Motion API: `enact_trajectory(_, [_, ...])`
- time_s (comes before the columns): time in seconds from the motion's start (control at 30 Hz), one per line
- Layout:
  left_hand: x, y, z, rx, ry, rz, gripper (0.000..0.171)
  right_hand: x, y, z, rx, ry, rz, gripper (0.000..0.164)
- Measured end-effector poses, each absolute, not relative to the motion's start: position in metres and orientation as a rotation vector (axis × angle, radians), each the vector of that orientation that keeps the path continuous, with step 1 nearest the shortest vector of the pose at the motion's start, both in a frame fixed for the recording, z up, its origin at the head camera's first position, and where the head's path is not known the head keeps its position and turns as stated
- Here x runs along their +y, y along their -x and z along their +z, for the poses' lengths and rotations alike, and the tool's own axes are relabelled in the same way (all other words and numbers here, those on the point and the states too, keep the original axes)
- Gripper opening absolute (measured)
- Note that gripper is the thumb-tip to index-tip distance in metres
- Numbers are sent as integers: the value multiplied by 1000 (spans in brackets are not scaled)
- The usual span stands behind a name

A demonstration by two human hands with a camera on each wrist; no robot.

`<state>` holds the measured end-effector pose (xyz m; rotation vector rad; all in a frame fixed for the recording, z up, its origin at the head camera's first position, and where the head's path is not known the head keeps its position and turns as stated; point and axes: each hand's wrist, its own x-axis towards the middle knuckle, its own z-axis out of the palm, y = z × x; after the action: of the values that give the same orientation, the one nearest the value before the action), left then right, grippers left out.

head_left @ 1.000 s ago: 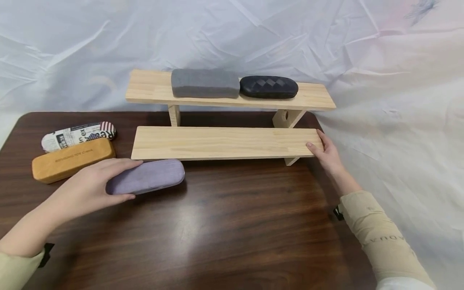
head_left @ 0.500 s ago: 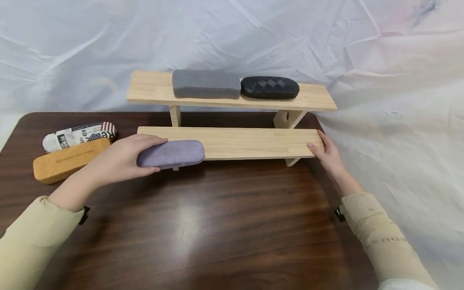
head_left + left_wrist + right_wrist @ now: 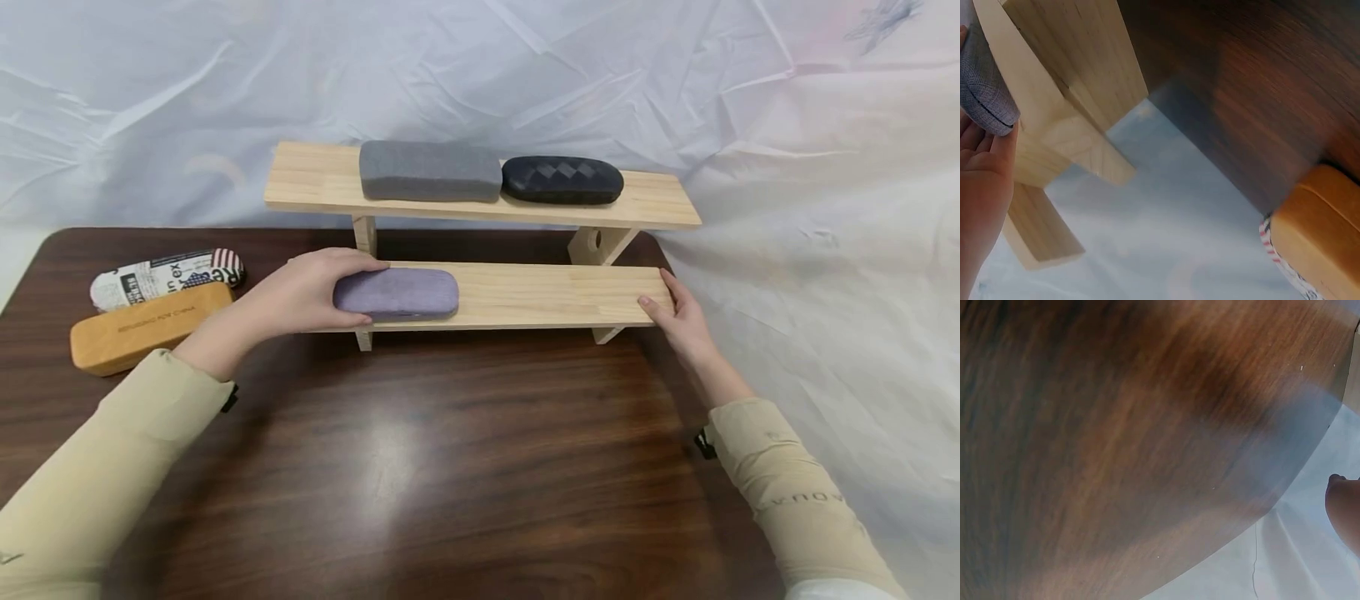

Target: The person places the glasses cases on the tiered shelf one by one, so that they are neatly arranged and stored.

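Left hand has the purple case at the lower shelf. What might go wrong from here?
The purple case lies close to the front edge of the lower shelf, so a careless release might tip it off. The right hand grips that shelf's end; a tug could jolt the gray case and black case above. Withdrawing, the left hand may brush the orange case near its wrist.

— Left hand [image 3: 303, 292], seen from your remote station?
— I find it gripping the purple case [image 3: 401, 293] over the lower shelf [image 3: 517, 296].
— Right hand [image 3: 684, 321]?
— I record it holding that shelf's end. Upper shelf [image 3: 311, 175]: grey case [image 3: 430, 172], black case [image 3: 562, 180].
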<state>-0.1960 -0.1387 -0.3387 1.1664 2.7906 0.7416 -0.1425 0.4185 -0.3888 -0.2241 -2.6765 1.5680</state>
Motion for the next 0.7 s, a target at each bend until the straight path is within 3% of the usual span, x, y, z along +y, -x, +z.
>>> enact_trajectory(0.7, [-125,204,-343,2748,-1206,770,76,416,142,-387,-2683,233,1568,82])
